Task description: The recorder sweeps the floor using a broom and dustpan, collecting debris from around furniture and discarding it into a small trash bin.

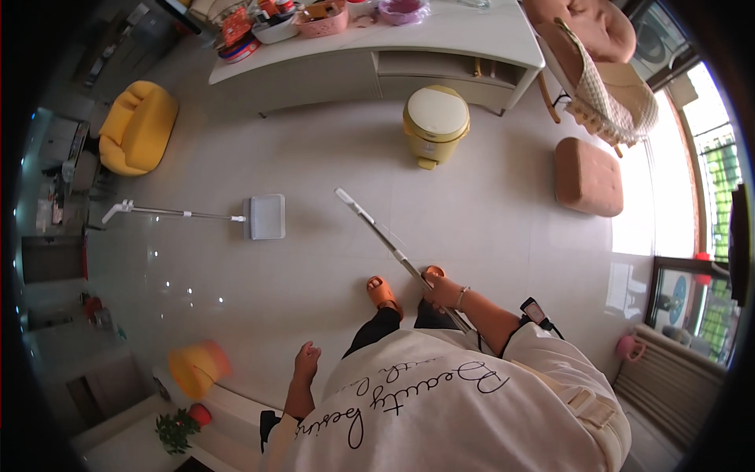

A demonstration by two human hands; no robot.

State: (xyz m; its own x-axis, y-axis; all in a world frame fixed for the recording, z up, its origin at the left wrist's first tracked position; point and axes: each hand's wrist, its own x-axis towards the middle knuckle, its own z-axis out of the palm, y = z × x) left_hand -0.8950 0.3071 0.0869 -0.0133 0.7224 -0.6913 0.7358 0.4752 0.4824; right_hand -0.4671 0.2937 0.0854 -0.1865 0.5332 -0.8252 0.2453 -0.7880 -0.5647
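My right hand (437, 291) is wrapped around a slim metal pole (401, 257) with a white section at its far end. The pole slants from beside my body up and to the left over the tiles; its near end is partly hidden by my shirt and arm. My left hand (307, 357) hangs at my side with its fingers loosely curled, holding nothing that I can see. Farther to the left, a long-handled dustpan (269, 216) with a pale pan lies on the floor, its metal handle pointing left.
A yellow pedal bin (436, 121) stands before a white cabinet (448, 44) bearing baskets. Left is a yellow armchair (141, 130); right are a pink footstool (588, 177) and a rocking chair (607, 88). An orange-yellow bin (191, 369) stands lower left. Orange slippers (383, 292) are on my feet.
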